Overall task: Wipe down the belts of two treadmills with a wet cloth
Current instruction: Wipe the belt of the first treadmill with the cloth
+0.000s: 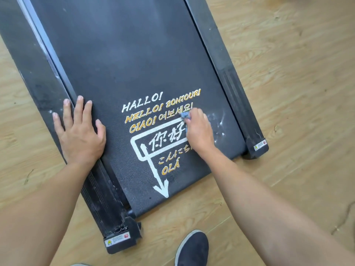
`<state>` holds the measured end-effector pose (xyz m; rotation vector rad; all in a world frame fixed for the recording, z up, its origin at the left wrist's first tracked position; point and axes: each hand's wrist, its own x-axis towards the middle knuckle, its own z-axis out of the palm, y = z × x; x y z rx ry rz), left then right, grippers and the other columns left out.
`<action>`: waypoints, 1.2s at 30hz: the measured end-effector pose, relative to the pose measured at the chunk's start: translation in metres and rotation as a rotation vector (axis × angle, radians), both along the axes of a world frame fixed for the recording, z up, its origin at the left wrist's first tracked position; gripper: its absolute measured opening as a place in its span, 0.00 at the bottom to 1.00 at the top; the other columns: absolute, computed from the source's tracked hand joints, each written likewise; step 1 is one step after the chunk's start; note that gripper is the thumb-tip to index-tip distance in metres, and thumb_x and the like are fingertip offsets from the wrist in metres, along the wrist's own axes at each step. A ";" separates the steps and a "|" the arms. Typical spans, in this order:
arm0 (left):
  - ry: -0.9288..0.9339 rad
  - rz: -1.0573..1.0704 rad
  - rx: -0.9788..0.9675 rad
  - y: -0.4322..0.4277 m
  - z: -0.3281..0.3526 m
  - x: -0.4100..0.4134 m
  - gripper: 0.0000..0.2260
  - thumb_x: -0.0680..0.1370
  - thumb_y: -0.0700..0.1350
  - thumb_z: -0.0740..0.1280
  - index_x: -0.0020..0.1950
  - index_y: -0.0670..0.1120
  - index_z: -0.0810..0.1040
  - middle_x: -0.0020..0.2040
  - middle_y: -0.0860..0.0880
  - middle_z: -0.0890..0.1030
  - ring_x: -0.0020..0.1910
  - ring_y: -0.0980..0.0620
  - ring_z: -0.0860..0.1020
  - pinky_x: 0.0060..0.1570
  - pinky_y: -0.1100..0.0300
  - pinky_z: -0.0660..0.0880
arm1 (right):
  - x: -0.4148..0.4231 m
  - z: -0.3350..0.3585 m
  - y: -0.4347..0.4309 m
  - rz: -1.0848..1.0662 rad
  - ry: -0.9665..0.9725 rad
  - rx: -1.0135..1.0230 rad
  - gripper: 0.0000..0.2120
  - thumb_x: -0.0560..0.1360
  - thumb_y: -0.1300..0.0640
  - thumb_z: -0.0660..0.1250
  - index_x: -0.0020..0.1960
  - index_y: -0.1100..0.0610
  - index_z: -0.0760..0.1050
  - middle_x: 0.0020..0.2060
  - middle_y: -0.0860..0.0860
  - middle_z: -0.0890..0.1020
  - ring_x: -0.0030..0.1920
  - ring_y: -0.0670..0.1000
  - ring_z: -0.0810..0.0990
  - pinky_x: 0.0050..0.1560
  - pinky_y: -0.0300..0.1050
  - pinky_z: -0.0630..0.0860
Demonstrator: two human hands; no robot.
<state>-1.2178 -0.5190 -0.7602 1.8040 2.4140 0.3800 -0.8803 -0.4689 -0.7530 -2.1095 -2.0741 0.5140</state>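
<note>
The right hand (199, 131) is gripping a small blue cloth (184, 115), bunched under curled fingers, and pressing it on the belt (124, 64) beside the printed greetings (161, 112); the left hand (80, 129) is lying flat, fingers spread, across the belt's edge and the side rail (34, 77), bracing; pale smears (221, 121) are lying right of the cloth. Judgement: overlapping strokes toward those smears would serve best.
</note>
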 end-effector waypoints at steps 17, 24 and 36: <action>0.014 -0.008 0.038 0.001 -0.005 -0.003 0.26 0.84 0.51 0.56 0.83 0.49 0.64 0.86 0.52 0.61 0.86 0.45 0.52 0.83 0.42 0.43 | -0.041 0.003 0.114 -0.008 -0.026 0.025 0.06 0.84 0.54 0.58 0.55 0.56 0.69 0.54 0.52 0.76 0.53 0.57 0.73 0.45 0.51 0.63; -0.009 -0.008 0.026 0.000 0.002 0.003 0.26 0.84 0.51 0.56 0.82 0.49 0.64 0.86 0.51 0.61 0.86 0.44 0.52 0.83 0.41 0.44 | 0.067 0.002 -0.055 -0.238 -0.045 -0.055 0.01 0.82 0.59 0.58 0.52 0.56 0.67 0.52 0.54 0.74 0.52 0.60 0.72 0.45 0.54 0.67; 0.018 0.003 0.038 0.001 0.001 0.003 0.26 0.83 0.50 0.56 0.82 0.48 0.67 0.85 0.50 0.63 0.86 0.45 0.54 0.84 0.41 0.46 | -0.006 0.010 0.097 -0.168 -0.039 0.009 0.06 0.85 0.55 0.57 0.55 0.57 0.69 0.55 0.54 0.76 0.55 0.58 0.74 0.45 0.51 0.64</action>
